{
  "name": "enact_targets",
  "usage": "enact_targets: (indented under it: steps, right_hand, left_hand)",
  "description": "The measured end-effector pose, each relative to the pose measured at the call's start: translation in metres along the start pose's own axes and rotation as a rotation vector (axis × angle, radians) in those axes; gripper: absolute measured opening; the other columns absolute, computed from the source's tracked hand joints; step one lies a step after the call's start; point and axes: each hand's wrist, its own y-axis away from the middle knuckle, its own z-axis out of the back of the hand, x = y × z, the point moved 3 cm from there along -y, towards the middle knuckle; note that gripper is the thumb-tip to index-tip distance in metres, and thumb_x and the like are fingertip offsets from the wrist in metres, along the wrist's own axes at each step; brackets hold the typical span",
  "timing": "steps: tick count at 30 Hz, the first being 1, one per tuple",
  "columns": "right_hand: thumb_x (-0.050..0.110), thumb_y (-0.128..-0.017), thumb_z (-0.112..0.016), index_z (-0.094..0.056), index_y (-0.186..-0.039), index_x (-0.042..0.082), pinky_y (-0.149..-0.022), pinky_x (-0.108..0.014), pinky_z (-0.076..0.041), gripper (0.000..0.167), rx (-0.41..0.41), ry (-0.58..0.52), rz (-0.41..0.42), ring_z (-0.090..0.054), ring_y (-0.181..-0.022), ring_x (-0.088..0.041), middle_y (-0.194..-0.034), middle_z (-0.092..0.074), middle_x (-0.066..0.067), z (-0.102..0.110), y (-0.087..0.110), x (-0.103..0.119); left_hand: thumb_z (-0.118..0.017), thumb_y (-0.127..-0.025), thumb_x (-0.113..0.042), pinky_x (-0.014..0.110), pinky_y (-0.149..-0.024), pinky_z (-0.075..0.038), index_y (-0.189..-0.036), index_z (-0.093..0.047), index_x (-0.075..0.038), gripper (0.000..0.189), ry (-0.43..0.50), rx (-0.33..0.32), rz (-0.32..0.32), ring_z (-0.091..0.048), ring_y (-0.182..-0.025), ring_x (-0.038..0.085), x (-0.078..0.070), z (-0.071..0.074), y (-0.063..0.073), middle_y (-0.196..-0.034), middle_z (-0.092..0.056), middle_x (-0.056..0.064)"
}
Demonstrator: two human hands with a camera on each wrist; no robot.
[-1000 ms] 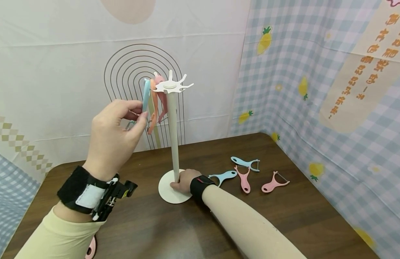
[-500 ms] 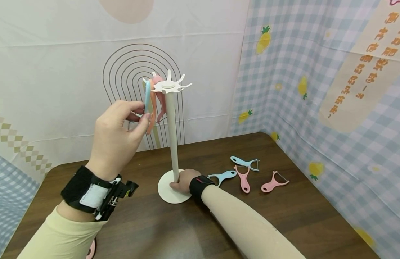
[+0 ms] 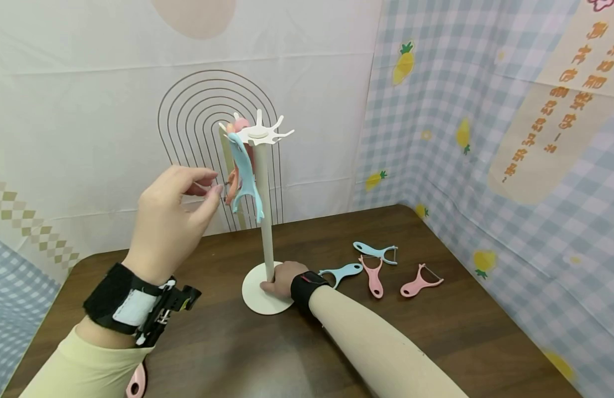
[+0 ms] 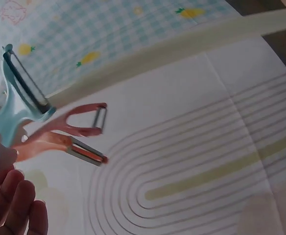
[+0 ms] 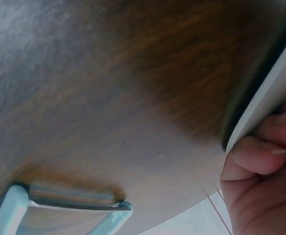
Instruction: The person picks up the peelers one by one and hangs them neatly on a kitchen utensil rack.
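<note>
A white stand [image 3: 264, 221] with a round base and a ring of hooks on top stands on the table. A light blue peeler [image 3: 243, 171] hangs from a left hook, turned with its blade end down. Behind it hang an orange peeler [image 4: 59, 144] and a pink peeler [image 4: 79, 120], partly hidden in the head view. My left hand [image 3: 174, 210] is just left of the blue peeler, apart from it, with thumb and fingers bent and nothing between them. My right hand [image 3: 285, 278] grips the foot of the stand's pole and rests on the base.
Right of the stand lie two blue peelers, one near [image 3: 344, 272] and one farther back [image 3: 373, 251], and two pink ones, one in the middle [image 3: 373, 278] and one at right [image 3: 418, 283]. Another pink handle [image 3: 136, 381] shows beside my left sleeve. Cloth walls border the table.
My left hand has let go of the blue peeler and drawn back to the left and down. The peeler now hangs turned with its forked end showing. My right hand has stayed put.
</note>
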Motion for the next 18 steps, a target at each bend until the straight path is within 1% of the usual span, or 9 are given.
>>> enact_targets:
  steps: [3, 6, 9, 11, 13, 16, 18]
  right_hand:
    - [0.060, -0.089, -0.055, -0.074, -0.087, 0.023, -0.060, -0.029, -0.043, 0.041, 0.013, -0.004, -0.005, -0.054, -0.066, -0.010, -0.070, -0.060, 0.009, -0.001, 0.001, 0.000]
    - [0.060, -0.089, -0.054, -0.074, -0.087, 0.024, -0.060, -0.028, -0.044, 0.042, 0.021, -0.004, -0.009, -0.054, -0.066, -0.010, -0.070, -0.060, 0.010, -0.001, 0.001, 0.000]
    - [0.060, -0.089, -0.055, -0.074, -0.085, 0.023, -0.060, -0.028, -0.043, 0.042, 0.028, -0.006, -0.016, -0.054, -0.066, -0.010, -0.068, -0.059, 0.010, -0.002, 0.001, -0.002]
    - [0.060, -0.089, -0.055, -0.073, -0.082, 0.022, -0.059, -0.028, -0.042, 0.043, 0.036, -0.007, -0.009, -0.053, -0.064, -0.011, -0.066, -0.058, 0.008, -0.001, 0.001, -0.003]
    - [0.061, -0.089, -0.054, -0.070, -0.079, 0.020, -0.057, -0.028, -0.041, 0.044, 0.044, -0.003, 0.006, -0.052, -0.062, -0.011, -0.064, -0.057, 0.007, 0.000, 0.001, -0.004]
    - [0.058, -0.089, -0.056, -0.066, -0.075, 0.019, -0.055, -0.027, -0.040, 0.043, 0.055, -0.013, 0.039, -0.050, -0.059, -0.012, -0.061, -0.054, 0.006, 0.002, 0.003, -0.005]
    - [0.054, -0.089, -0.060, -0.064, -0.078, 0.018, -0.055, -0.026, -0.038, 0.039, 0.056, -0.034, 0.060, -0.049, -0.059, -0.011, -0.062, -0.053, 0.006, 0.004, 0.004, -0.006]
  left_hand:
    - [-0.069, -0.087, -0.008, 0.036, -0.073, -0.047, -0.105, -0.069, -0.004, 0.018, -0.045, 0.048, 0.033, -0.062, -0.083, 0.020, 0.011, 0.003, 0.012, -0.096, -0.064, 0.008]
    - [-0.070, -0.087, -0.010, 0.038, -0.072, -0.046, -0.106, -0.068, -0.005, 0.020, -0.084, 0.108, 0.071, -0.062, -0.083, 0.022, 0.026, 0.005, 0.029, -0.097, -0.064, 0.008]
    - [-0.071, -0.086, -0.012, 0.043, -0.069, -0.048, -0.109, -0.067, -0.006, 0.023, -0.151, 0.182, 0.110, -0.062, -0.083, 0.023, 0.043, 0.008, 0.050, -0.097, -0.063, 0.008]
    - [-0.072, -0.085, -0.013, 0.046, -0.066, -0.048, -0.110, -0.067, -0.006, 0.026, -0.205, 0.230, 0.122, -0.063, -0.081, 0.025, 0.054, 0.011, 0.066, -0.098, -0.064, 0.008]
    - [-0.074, -0.083, -0.014, 0.047, -0.061, -0.049, -0.109, -0.067, -0.007, 0.028, -0.265, 0.273, 0.113, -0.063, -0.079, 0.026, 0.065, 0.014, 0.084, -0.097, -0.064, 0.009]
    - [-0.076, -0.078, -0.016, 0.049, -0.058, -0.050, -0.106, -0.067, -0.007, 0.032, -0.317, 0.331, 0.075, -0.063, -0.077, 0.029, 0.080, 0.018, 0.114, -0.096, -0.064, 0.010]
    - [-0.077, -0.074, -0.017, 0.048, -0.057, -0.050, -0.103, -0.067, -0.007, 0.032, -0.339, 0.379, 0.056, -0.064, -0.077, 0.030, 0.089, 0.020, 0.134, -0.095, -0.064, 0.009]
